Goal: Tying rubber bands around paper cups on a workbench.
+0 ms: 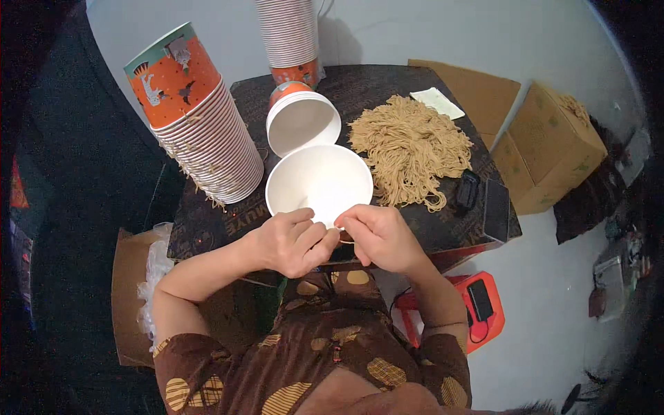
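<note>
Brown top (297,363), L hand (296,242) & R hand (380,238) curled at white tub (304,176), nr rim, can't tell if gripping

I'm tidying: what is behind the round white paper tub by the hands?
Behind the round white paper tub are nested orange-and-white paper tubs, tipped, mouth toward the camera; beyond, a tall stack of white-rimmed paper tubs. Anything beneath the tipped tubs is covered.

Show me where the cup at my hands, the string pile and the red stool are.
Cup (317,177): head view, on its white inside.
String pile (411,149): head view, on its middle.
Red stool (496,321): head view, on its right edge.
</note>
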Action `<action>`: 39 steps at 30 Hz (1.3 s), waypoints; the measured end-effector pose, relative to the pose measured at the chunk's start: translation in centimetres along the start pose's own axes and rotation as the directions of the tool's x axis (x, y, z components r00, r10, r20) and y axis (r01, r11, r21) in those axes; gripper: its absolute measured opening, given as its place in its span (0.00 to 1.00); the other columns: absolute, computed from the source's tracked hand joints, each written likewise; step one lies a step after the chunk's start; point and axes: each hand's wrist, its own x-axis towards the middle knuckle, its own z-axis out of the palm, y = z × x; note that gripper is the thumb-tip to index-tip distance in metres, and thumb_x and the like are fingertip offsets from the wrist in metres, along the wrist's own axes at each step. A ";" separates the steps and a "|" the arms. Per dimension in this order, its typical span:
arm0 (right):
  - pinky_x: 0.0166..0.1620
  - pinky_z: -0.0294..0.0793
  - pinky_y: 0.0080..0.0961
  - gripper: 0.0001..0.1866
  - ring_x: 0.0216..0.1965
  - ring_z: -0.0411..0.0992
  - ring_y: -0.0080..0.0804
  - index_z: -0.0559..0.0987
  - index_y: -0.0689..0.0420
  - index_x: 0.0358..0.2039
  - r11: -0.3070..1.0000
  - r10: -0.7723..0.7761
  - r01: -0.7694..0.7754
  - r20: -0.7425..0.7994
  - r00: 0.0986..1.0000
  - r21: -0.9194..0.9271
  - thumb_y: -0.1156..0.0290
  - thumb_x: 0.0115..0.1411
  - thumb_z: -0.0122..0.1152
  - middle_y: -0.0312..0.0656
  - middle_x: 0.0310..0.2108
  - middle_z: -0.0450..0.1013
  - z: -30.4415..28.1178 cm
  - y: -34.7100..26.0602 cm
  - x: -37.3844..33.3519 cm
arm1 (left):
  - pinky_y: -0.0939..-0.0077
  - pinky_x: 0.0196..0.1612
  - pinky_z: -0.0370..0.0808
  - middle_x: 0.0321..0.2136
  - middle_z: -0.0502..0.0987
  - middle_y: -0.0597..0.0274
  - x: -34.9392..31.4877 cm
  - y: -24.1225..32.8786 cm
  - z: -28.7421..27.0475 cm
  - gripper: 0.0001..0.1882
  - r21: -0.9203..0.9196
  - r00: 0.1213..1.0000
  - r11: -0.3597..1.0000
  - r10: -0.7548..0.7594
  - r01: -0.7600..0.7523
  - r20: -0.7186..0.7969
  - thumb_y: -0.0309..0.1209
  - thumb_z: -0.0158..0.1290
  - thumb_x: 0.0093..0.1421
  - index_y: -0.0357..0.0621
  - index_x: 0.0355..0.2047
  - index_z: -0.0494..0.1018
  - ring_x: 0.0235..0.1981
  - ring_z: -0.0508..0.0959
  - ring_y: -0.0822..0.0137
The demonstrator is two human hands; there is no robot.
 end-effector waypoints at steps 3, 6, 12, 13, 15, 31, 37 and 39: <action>0.19 0.64 0.16 0.08 0.15 0.67 0.14 0.78 0.65 0.37 0.995 0.026 -0.025 -0.006 1.000 0.094 0.74 0.68 0.52 0.33 0.19 0.72 0.6 0.2 0.2 | 0.63 0.32 0.82 0.22 0.72 0.59 -0.3 0.0 -0.1 0.18 0.005 1.000 1.000 0.004 -0.004 0.020 0.26 0.57 0.45 0.26 0.36 0.73 0.20 0.76 0.67; 0.19 0.63 0.15 0.07 0.16 0.67 0.14 0.77 0.65 0.37 0.991 0.027 -0.027 0.002 1.000 0.132 0.75 0.68 0.52 0.33 0.19 0.72 0.9 0.5 0.3 | 0.63 0.33 0.82 0.22 0.72 0.60 -0.3 0.1 -0.2 0.18 0.006 0.999 1.000 0.005 -0.005 0.039 0.27 0.57 0.46 0.27 0.37 0.74 0.21 0.77 0.67; 0.19 0.65 0.18 0.06 0.16 0.68 0.16 0.75 0.64 0.36 0.998 -0.062 0.058 -0.135 0.989 -0.033 0.74 0.68 0.53 0.34 0.18 0.72 1.9 0.9 0.0 | 0.68 0.30 0.79 0.22 0.72 0.61 -0.1 0.1 -0.1 0.16 0.006 1.000 1.000 -0.008 0.008 0.017 0.27 0.58 0.48 0.30 0.37 0.73 0.21 0.76 0.67; 0.24 0.70 0.30 0.05 0.22 0.74 0.34 0.75 0.63 0.36 0.994 -0.062 0.042 -0.203 0.977 -0.098 0.74 0.66 0.54 0.44 0.21 0.74 2.0 0.9 0.0 | 0.72 0.27 0.77 0.21 0.71 0.62 0.0 0.0 0.0 0.16 0.019 1.000 1.000 -0.002 0.002 -0.031 0.26 0.58 0.47 0.30 0.36 0.72 0.20 0.74 0.68; 0.29 0.76 0.42 0.05 0.27 0.79 0.52 0.76 0.62 0.36 0.987 -0.068 0.024 -0.272 0.960 -0.161 0.74 0.63 0.56 0.54 0.23 0.76 2.1 1.1 0.0 | 0.72 0.27 0.77 0.21 0.71 0.62 -0.1 0.1 0.0 0.15 0.017 0.999 1.000 -0.004 0.005 -0.032 0.26 0.58 0.47 0.31 0.36 0.72 0.21 0.75 0.68; 0.19 0.70 0.40 0.07 0.15 0.74 0.46 0.69 0.61 0.37 0.650 -0.603 0.207 -0.331 0.726 -0.731 0.75 0.62 0.57 0.46 0.13 0.70 3.0 3.3 0.5 | 0.65 0.41 0.81 0.36 0.78 0.50 -0.2 0.0 -0.2 0.11 -0.107 0.999 0.993 -0.054 0.052 -0.011 0.27 0.57 0.50 0.35 0.32 0.72 0.27 0.80 0.64; 0.20 0.71 0.39 0.06 0.16 0.75 0.44 0.69 0.60 0.37 0.701 -0.593 0.234 -0.369 0.716 -0.673 0.76 0.62 0.56 0.46 0.15 0.71 3.0 3.6 0.5 | 0.65 0.36 0.80 0.37 0.77 0.50 0.0 0.1 0.0 0.10 -0.189 0.987 0.969 -0.163 0.161 0.003 0.26 0.57 0.49 0.34 0.31 0.72 0.28 0.80 0.61; 0.20 0.72 0.39 0.06 0.16 0.75 0.43 0.69 0.60 0.38 0.764 -0.551 0.252 -0.396 0.735 -0.594 0.77 0.63 0.56 0.47 0.16 0.72 2.8 3.5 0.3 | 0.65 0.33 0.79 0.35 0.77 0.51 0.2 0.3 -0.4 0.09 -0.249 0.966 0.933 -0.256 0.258 0.043 0.25 0.57 0.50 0.35 0.31 0.72 0.28 0.80 0.60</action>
